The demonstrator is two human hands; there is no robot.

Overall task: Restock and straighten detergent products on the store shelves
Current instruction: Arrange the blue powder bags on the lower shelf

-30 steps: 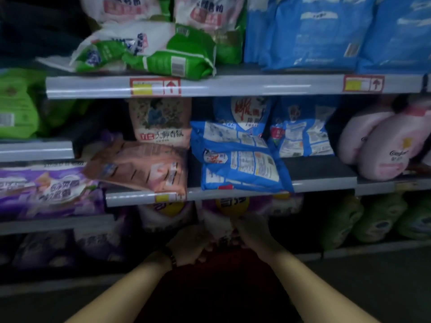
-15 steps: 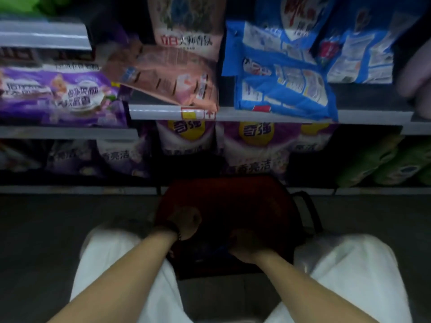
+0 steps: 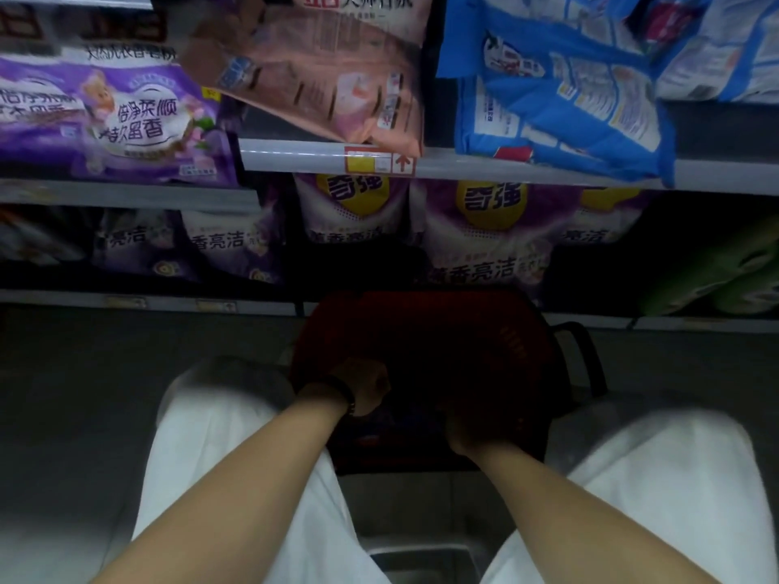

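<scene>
Hands [image 3: 362,387] [image 3: 466,434] inside red basket [image 3: 518,351] below shelf edge [image 3: 527,168], grip unclear.

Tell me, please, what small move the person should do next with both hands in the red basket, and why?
Probably lift one bag out of the red basket. Both the left hand and right hand are down inside it, though the dark hides any grip. The purple bags on the bottom shelf stand right behind the basket.
</scene>
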